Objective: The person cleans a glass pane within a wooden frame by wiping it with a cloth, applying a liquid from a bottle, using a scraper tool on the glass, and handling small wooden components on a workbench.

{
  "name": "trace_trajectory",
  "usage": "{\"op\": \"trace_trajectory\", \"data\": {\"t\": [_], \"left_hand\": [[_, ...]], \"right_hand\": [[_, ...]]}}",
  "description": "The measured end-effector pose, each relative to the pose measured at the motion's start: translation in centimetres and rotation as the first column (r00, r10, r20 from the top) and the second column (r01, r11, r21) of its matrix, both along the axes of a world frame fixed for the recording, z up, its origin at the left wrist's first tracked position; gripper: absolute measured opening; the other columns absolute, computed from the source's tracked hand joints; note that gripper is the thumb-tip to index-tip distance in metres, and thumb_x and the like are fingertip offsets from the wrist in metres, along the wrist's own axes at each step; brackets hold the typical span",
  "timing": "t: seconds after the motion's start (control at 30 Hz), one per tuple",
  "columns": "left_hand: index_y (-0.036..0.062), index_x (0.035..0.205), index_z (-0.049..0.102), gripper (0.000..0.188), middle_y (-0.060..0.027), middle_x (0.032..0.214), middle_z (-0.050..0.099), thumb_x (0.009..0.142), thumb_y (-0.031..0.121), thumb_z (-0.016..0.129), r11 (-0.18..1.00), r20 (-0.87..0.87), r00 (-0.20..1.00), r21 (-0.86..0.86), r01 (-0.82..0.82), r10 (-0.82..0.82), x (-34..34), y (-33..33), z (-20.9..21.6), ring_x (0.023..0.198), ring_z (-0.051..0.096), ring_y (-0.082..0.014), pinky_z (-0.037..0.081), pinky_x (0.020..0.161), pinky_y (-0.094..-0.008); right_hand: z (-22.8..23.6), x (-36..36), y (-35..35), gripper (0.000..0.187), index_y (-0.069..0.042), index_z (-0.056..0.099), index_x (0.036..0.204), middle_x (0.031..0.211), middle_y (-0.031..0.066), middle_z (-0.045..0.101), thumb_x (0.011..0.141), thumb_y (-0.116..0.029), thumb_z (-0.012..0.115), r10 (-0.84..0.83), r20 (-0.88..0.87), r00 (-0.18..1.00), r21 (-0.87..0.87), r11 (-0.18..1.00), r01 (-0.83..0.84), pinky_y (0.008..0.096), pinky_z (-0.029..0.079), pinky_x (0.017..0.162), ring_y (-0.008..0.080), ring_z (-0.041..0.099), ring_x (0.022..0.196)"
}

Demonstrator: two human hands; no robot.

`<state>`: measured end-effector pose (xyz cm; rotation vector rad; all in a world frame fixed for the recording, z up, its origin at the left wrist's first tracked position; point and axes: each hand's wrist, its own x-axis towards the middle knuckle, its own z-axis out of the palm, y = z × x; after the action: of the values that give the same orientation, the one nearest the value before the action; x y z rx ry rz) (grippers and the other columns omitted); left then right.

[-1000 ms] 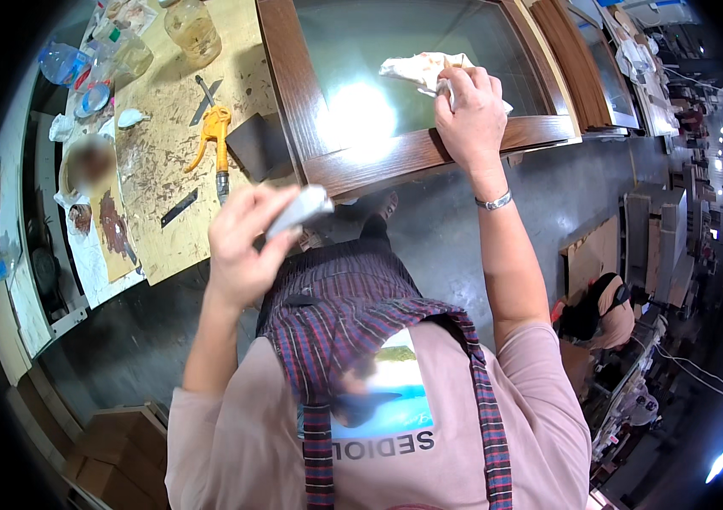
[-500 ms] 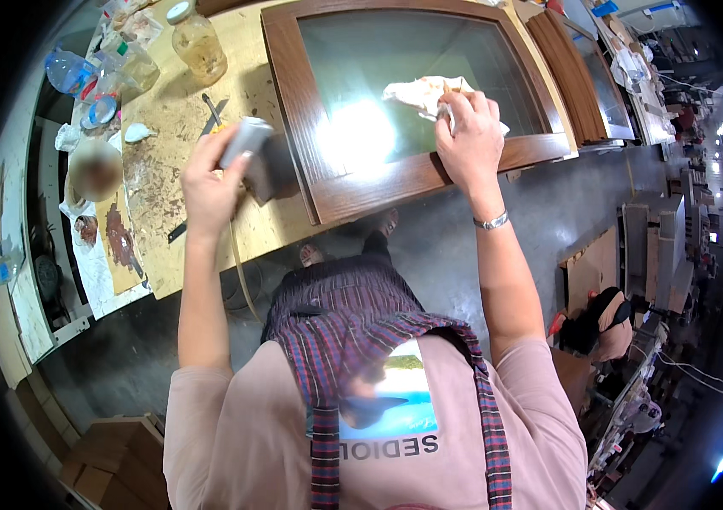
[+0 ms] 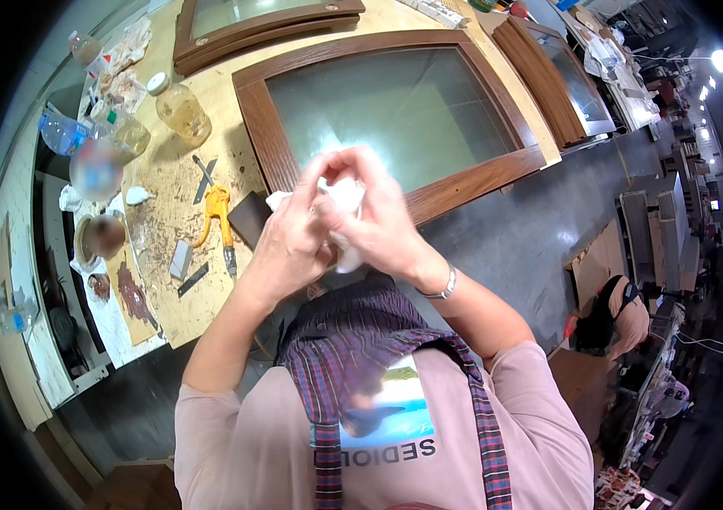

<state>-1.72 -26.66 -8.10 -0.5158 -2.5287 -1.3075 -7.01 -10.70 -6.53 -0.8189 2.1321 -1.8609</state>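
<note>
A white-lidded jar [image 3: 185, 117] is holding a yellowish liquid, and a green-capped bottle [image 3: 130, 136] is standing near it with similar liquid inside; a round tub [image 3: 83, 242] is containing something dark brown, too blurred to tell. The stained counter [image 3: 158, 225] is carrying these, plus a yellow-handled tool [image 3: 219, 208] and a wood-framed glass panel [image 3: 395, 102]. The left hand [image 3: 289, 246] and right hand [image 3: 387, 229] are pressing together, each grip curling closed around a crumpled white cloth [image 3: 344, 197] by the panel's near edge. Beyond the grey floor [image 3: 514, 229], another person [image 3: 625, 319] is bending.
</note>
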Motion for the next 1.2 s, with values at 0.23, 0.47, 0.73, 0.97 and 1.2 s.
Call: {"op": "trace_trajectory", "data": {"t": [0.23,0.47,0.73,0.97,1.2], "left_hand": [[0.0194,0.122,0.069,0.046,-0.0069,0.140,0.055,0.076,0.016,0.067,0.826,-0.026,0.939,-0.484,0.290,-0.344,-3.8,-0.5,-1.7,0.130,0.051,-0.0295,0.032,0.112,-0.0540],[0.0037,0.135,0.056,0.048,-0.0113,0.137,0.058,0.089,-0.006,0.048,0.905,-0.060,0.932,-0.225,-0.362,0.358,-20.6,-8.2,-2.6,0.118,0.061,-0.0216,0.045,0.102,-0.0315],[0.0179,0.120,0.069,0.056,-0.0116,0.136,0.058,0.071,-0.010,0.062,0.730,-0.138,0.737,-0.343,0.591,-0.661,-22.5,23.7,0.2,0.123,0.056,-0.0285,0.043,0.107,-0.0406],[0.0064,0.120,0.065,0.043,-0.0126,0.117,0.066,0.078,-0.006,0.064,0.894,-0.206,0.966,-0.388,-0.225,0.154,-36.4,19.6,-3.6,0.104,0.060,-0.0335,0.050,0.090,-0.0417],[0.0071,0.127,0.061,0.041,-0.0115,0.140,0.054,0.086,0.008,0.061,0.751,-0.161,0.923,-0.637,0.173,-0.349,-34.8,25.5,-1.8,0.126,0.052,-0.0285,0.040,0.108,-0.0453]], "right_hand": [[-5.3,-1.5,8.7,0.050,-0.002,0.061,0.121,0.121,0.0210,0.057,0.080,-0.030,0.070,0.018,-0.665,0.746,0.473,0.784,0.403,0.0495,0.042,0.103,0.0417,0.053,0.115],[-7.1,-1.2,9.0,0.061,-0.001,0.056,0.132,0.144,0.0193,0.048,0.083,-0.036,0.065,-0.007,-0.674,0.739,0.440,0.800,0.408,0.0485,0.038,0.108,0.0352,0.051,0.129],[-7.8,-5.2,14.0,0.032,0.000,0.064,0.103,0.115,0.0172,0.063,0.077,-0.018,0.069,0.147,-0.763,0.629,0.186,0.982,-0.003,0.0454,0.049,0.096,0.0342,0.059,0.113],[-5.3,-10.4,26.3,0.021,-0.002,0.066,0.088,0.094,0.0105,0.066,0.068,0.000,0.069,-0.364,-0.629,0.687,-0.049,0.900,0.433,0.0365,0.056,0.072,0.0284,0.066,0.087],[-5.2,-19.1,33.3,0.039,0.000,0.061,0.113,0.103,0.0148,0.060,0.075,-0.004,0.072,-0.538,-0.148,0.830,0.183,0.810,0.558,0.0364,0.052,0.076,0.0293,0.063,0.088]]}}
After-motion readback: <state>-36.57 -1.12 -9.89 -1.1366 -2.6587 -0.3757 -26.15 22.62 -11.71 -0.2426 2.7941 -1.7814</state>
